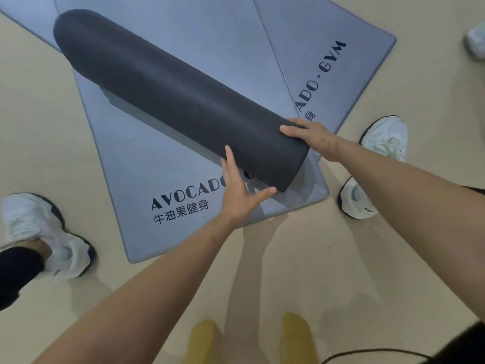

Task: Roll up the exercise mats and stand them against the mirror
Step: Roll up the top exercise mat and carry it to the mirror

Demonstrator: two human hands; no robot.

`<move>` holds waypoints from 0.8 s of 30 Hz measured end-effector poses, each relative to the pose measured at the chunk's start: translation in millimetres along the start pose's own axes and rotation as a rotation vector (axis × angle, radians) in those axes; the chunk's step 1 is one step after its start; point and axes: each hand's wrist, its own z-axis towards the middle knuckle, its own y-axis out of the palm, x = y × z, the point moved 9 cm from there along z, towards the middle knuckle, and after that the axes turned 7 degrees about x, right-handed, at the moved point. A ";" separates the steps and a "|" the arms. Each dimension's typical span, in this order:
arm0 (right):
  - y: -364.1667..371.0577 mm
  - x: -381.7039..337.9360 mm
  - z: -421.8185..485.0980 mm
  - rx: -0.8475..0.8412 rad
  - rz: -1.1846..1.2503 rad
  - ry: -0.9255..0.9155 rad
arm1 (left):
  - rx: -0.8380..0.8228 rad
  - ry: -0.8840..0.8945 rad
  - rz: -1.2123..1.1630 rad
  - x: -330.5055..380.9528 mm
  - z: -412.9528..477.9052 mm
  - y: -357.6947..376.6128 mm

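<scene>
A dark rolled mat (178, 101) is in the middle of the view. It is a long, fat roll. It slants from the middle up toward 10 o'clock. It sits over a grey flat mat (131, 166) that has the word AVOCADO on it. I cannot tell if the roll rests on that mat or is held just above it.

Both hands are at the near end of the roll. The left hand (241, 190) is at the roll's 6 o'clock side. Its fingers are straight and spread, and they press on the side of the roll. The thumb points out under the end. The right hand (312, 137) is at the roll's 3 o'clock side. It wraps over the top of the end and grips it.

A second flat mat (328, 48) lies at 1 o'clock. It pokes out from under the first one and says GYM.

The mats lie on a tan floor (393, 258). A white shoe (44, 232) is at 9 o'clock. Two more white shoes (383, 137) are at 3 o'clock. Two blurry yellow shoes (202, 340) are at 6 o'clock. A black cord (367, 352) lies at 5 o'clock.
</scene>
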 end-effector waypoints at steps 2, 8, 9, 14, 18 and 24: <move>4.0 -1.8 -4.8 -0.009 0.034 0.023 | -0.002 -0.016 -0.003 8.9 -4.1 9.8; 38.4 -16.1 -48.2 -0.098 0.047 0.172 | -0.004 0.012 -0.011 17.6 -20.8 -34.6; 47.5 -20.0 -57.6 -0.107 0.072 0.191 | -0.009 0.029 0.012 19.7 -23.6 -50.5; 92.1 -60.3 -108.2 -0.183 0.177 0.222 | 0.047 0.043 0.053 49.5 -46.4 -138.1; 110.6 -112.6 -155.0 -0.176 0.245 0.151 | 0.133 0.062 0.006 89.4 -72.6 -204.4; 118.9 -212.5 -248.7 -0.152 0.263 -0.167 | 0.220 0.077 -0.229 138.3 -132.8 -264.5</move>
